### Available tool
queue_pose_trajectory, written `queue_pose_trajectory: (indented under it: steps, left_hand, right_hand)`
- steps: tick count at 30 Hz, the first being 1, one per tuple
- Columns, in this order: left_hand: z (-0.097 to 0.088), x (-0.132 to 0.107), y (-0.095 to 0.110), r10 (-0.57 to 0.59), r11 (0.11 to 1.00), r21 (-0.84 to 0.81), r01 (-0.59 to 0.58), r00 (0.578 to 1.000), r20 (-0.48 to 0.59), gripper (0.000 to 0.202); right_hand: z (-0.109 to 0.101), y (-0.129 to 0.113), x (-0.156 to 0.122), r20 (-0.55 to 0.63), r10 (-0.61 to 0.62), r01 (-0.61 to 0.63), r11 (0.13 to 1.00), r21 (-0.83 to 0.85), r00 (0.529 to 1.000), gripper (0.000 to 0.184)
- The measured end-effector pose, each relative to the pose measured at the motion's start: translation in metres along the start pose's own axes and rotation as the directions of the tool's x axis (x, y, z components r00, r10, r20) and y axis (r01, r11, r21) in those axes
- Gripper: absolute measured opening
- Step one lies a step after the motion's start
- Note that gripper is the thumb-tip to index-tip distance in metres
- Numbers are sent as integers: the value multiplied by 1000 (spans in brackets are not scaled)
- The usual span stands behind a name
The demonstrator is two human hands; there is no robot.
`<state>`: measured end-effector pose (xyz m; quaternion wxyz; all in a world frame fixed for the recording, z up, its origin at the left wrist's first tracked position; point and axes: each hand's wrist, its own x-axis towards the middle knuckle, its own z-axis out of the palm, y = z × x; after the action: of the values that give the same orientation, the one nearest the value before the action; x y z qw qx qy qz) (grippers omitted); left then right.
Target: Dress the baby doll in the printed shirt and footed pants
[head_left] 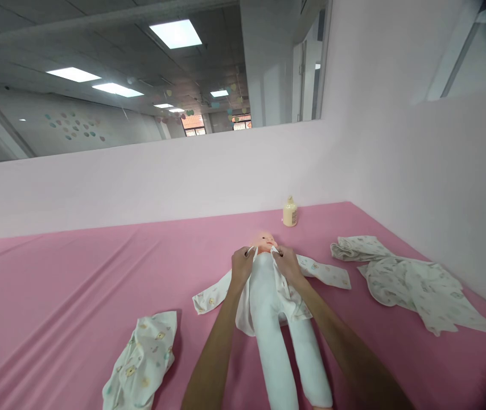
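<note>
The left hand [242,266] and right hand [288,264] each pinch a front edge of the patterned jacket [291,300] near the neck of the doll [263,287] lying on the pink sheet [76,285], so gentle, level tension on the 2 edges suits best, though fingertip placement is unclear.

1. Extends left forearm [215,350], bare, from the bottom edge, slanting up and rightward.
2. Extends right forearm [345,344], also bare, from the lower right, slanting up and leftward.
3. Holds left hand [242,267] at lower centre with fingers curled and thumb pinching.
4. Holds right hand [288,264] just rightward, about level, pinching likewise.
5. Leaves both hands slightly apart, backs largely upward.
</note>
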<state>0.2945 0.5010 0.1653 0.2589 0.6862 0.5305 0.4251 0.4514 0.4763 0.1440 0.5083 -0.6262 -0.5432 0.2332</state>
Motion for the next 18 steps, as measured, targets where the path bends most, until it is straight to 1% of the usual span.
queue_pose_trajectory:
  steps: [3, 6, 10, 13, 18]
  left_hand:
    - [1, 0, -1, 15, 1000, 15, -16, 999, 31, 40]
    - [2, 0, -1, 42, 999, 11, -43, 995, 86, 37]
    - [1, -1, -2, 95, 995, -22, -92, 982, 161, 32]
    - [-1, -1, -2, 104, 994, -13, -104, 971, 216, 32]
    - [-4, -2, -2, 111, 994, -10, -112, 967, 230, 33]
  right_hand:
    - [0, 0, 0, 3, -10, 10, 1000, 4, 1000, 29]
    - [0, 1, 1, 5, -17, 17, 1000, 12, 1000, 28]
    - [0, 1, 2, 16, -20, 19, 999, 31, 1000, 29]
    - [-1, 1, 2, 20, -18, 17, 999, 46, 1000, 29]
    - [-1, 2, 2, 24, -9, 7, 998, 62, 1000, 29]
